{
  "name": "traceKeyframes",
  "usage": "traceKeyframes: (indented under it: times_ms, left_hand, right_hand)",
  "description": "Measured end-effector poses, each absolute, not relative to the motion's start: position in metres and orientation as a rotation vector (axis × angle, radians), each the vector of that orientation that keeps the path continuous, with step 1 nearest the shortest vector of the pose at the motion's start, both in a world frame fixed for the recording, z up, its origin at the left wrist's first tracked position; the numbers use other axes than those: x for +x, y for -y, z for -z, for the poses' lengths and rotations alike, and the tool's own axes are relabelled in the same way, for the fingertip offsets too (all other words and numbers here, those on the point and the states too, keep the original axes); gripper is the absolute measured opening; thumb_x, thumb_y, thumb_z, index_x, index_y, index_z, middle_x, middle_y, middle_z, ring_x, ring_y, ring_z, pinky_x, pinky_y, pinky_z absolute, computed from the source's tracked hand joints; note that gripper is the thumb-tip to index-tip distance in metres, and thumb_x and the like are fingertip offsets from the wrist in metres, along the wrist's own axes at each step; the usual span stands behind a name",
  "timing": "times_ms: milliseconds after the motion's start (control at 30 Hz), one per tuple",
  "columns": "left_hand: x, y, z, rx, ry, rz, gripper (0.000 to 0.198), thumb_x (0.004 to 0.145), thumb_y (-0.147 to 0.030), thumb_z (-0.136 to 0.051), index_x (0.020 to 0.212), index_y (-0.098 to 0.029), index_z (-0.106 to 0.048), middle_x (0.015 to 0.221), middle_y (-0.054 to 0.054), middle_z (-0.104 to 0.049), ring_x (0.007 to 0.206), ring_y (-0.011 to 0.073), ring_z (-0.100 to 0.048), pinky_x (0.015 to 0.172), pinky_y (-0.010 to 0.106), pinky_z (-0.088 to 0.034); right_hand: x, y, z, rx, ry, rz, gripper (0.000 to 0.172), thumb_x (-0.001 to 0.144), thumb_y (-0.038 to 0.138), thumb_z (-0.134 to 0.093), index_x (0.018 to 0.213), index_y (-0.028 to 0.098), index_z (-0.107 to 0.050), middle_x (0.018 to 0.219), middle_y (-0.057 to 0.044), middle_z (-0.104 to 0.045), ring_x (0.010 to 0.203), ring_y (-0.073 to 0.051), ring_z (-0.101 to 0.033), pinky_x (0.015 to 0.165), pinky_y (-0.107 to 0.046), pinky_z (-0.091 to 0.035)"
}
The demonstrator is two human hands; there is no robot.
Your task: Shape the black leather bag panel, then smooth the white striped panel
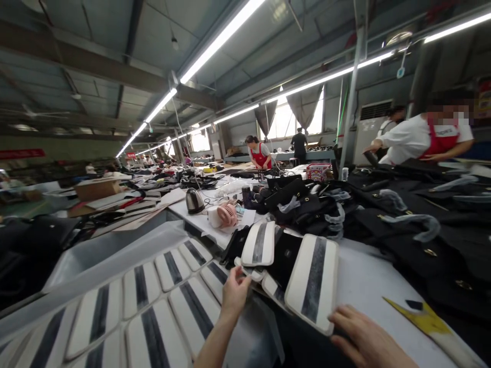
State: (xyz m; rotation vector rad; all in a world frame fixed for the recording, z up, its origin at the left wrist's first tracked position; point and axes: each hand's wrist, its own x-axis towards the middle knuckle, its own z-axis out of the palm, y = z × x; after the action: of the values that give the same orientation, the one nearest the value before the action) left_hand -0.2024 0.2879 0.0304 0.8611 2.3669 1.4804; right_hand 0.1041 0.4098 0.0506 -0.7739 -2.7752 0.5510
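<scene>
Several flat cream panels with a dark centre stripe lie before me. My right hand (362, 335) has its fingers at the lower right corner of a large striped panel (311, 281), seemingly pinching its edge. Beside it, my left hand (235, 292) is at the near edge of a smaller striped panel (258, 244), thumb and fingers curled but apart. Black fabric pieces (286, 255) lie between and under these two panels. More striped panels (142, 283) are laid out in rows on a sheet-covered surface at the left.
Black bags (406, 214) with plastic-wrapped handles are heaped at the right. A yellow-and-white pointed piece (424, 319) lies on the white table (364, 271). Farther back stand a pink fan (226, 214) and a kettle (194, 201). A person in a red apron (441, 135) works across the table.
</scene>
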Motion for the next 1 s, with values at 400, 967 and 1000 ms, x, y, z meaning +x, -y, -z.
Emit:
traceKeyframes:
  times_ms: [400, 967, 1000]
  left_hand:
    - [-0.267, -0.36, -0.062, 0.805, -2.712, -0.755, 0.034, 0.091, -0.045, -0.059, 0.106, -0.015, -0.064, 0.114, 0.009, -0.064, 0.107, 0.0241, -0.06, 0.096, 0.048, -0.046]
    - [-0.285, -0.401, -0.067, 0.442, -2.169, -1.266, 0.031, 0.092, -0.036, -0.06, 0.115, -0.014, -0.059, 0.113, 0.008, -0.062, 0.096, 0.021, -0.063, 0.081, 0.04, -0.055]
    - [-0.283, -0.403, -0.07, 0.416, -2.106, -1.335, 0.031, 0.092, -0.036, -0.06, 0.115, -0.014, -0.059, 0.113, 0.008, -0.062, 0.095, 0.0209, -0.063, 0.081, 0.04, -0.056]
  right_hand:
    - [-0.037, -0.432, -0.045, -0.591, 2.803, -0.18, 0.02, 0.089, 0.02, -0.055, 0.106, 0.02, -0.065, 0.115, -0.009, -0.062, 0.111, -0.029, -0.052, 0.091, -0.041, -0.038]
    - [-0.063, -0.441, -0.023, -0.708, 2.752, -0.137, 0.02, 0.093, 0.027, -0.053, 0.111, 0.025, -0.061, 0.109, -0.005, -0.064, 0.106, -0.027, -0.053, 0.088, -0.042, -0.03]
    - [-0.063, -0.44, -0.023, -0.716, 2.751, -0.136, 0.021, 0.093, 0.027, -0.053, 0.112, 0.025, -0.061, 0.109, -0.005, -0.064, 0.106, -0.027, -0.053, 0.088, -0.042, -0.03]
